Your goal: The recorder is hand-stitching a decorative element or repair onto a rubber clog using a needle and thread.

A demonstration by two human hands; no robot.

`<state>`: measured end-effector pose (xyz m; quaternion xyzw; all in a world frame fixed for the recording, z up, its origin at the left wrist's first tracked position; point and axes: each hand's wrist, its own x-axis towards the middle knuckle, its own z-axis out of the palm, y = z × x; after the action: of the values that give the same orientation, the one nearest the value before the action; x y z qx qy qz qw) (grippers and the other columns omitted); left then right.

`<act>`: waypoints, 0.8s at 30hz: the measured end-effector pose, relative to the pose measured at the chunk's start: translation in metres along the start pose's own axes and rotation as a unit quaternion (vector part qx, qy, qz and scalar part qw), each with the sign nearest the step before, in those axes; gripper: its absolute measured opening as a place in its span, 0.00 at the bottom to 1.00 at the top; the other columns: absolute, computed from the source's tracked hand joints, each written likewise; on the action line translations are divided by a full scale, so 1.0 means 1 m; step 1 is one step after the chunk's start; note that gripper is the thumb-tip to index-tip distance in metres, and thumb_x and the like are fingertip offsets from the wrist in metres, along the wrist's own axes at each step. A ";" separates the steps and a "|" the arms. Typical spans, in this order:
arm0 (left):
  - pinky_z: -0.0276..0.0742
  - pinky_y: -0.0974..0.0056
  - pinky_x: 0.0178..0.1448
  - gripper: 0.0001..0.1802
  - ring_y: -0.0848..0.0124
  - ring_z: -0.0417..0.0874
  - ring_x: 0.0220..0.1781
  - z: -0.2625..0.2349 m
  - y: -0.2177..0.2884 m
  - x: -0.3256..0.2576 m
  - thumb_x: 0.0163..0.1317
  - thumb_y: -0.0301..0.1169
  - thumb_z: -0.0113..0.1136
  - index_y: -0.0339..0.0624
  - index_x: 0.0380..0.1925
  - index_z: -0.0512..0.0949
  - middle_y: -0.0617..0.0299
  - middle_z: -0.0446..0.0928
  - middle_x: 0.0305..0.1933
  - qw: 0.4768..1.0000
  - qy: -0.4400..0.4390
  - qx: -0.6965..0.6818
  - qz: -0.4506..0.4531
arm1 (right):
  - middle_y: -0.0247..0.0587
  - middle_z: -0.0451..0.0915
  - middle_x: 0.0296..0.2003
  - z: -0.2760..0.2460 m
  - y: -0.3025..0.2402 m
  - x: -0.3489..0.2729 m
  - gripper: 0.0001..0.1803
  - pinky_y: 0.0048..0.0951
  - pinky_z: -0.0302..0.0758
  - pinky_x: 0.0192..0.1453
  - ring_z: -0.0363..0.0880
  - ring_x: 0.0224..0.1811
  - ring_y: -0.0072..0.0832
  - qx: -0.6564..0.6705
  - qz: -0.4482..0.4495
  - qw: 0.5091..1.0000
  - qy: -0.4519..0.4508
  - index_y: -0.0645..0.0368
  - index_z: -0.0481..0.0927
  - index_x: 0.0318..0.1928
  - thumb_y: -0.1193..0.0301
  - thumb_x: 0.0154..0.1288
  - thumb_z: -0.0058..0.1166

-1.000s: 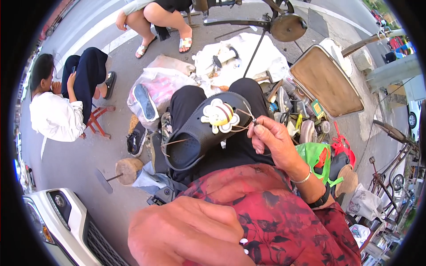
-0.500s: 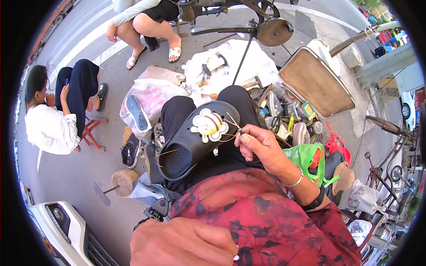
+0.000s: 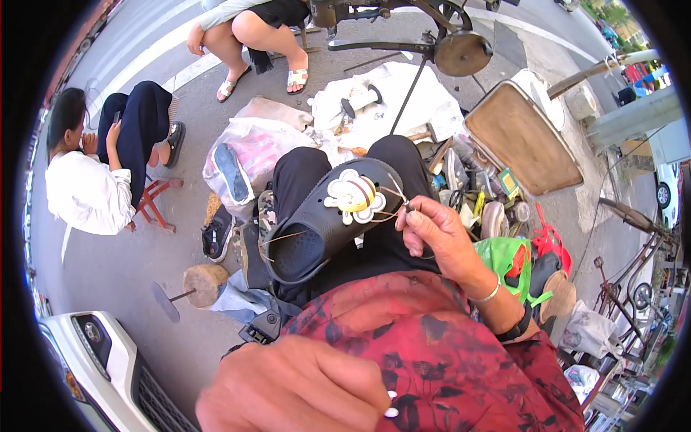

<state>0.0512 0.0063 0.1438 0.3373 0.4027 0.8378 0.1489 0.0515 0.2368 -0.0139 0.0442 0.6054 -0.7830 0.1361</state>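
Observation:
A black foam clog (image 3: 317,234) rests across my knees, its toe pointing away to the right. On its top sits a bee-shaped charm (image 3: 353,196) with white wings and a yellow striped body. Brown thread (image 3: 288,236) sticks out by the heel opening, and more runs from the toe side to my right hand (image 3: 432,234). That hand is closed, pinching the thread and a thin pointed piece with a dark end beside the charm. Close to the lower edge, my left hand (image 3: 295,389) is curled closed. Small white bits show past its fingers; what it holds is hidden.
A treadle machine (image 3: 403,47) stands ahead, beyond a white sheet (image 3: 425,97). Loose tools and tins (image 3: 482,194) lie right of my knees, near a brown-lined tray (image 3: 525,137). Two people sit ahead and left. A white car (image 3: 108,360) is at lower left.
The whole view has shifted slightly, moving the scene to the right. My left hand sits a little lower and farther left in the picture. My right hand keeps its pinch beside the clog.

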 end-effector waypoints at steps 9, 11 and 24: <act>0.75 0.65 0.43 0.12 0.65 0.81 0.36 -0.077 -0.095 0.005 0.56 0.22 0.67 0.39 0.42 0.82 0.58 0.80 0.36 0.843 0.073 0.529 -0.065 | 0.25 0.68 0.24 0.009 -0.007 -0.006 0.11 0.17 0.62 0.28 0.63 0.24 0.13 -0.015 -0.056 0.998 0.020 0.61 0.75 0.46 0.65 0.77 0.49; 0.76 0.61 0.46 0.12 0.59 0.82 0.42 -0.077 -0.114 0.006 0.57 0.24 0.67 0.40 0.42 0.81 0.56 0.80 0.39 0.822 0.060 0.564 -0.052 | 0.25 0.68 0.25 0.011 -0.007 -0.010 0.10 0.17 0.62 0.28 0.62 0.24 0.13 -0.019 -0.054 0.998 0.021 0.61 0.75 0.47 0.66 0.77 0.49; 0.72 0.72 0.49 0.05 0.77 0.79 0.45 -0.102 -0.115 0.007 0.66 0.28 0.64 0.37 0.36 0.82 0.60 0.82 0.46 0.955 0.117 0.137 -0.234 | 0.44 0.79 0.26 -0.006 0.009 -0.008 0.12 0.36 0.74 0.34 0.81 0.29 0.40 -0.458 -0.149 0.865 0.138 0.58 0.75 0.44 0.70 0.64 0.63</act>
<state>-0.0264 0.0241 0.0126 0.1508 0.5958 0.7499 0.2450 0.0607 0.2418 -0.0224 -0.0062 0.9081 -0.4140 -0.0624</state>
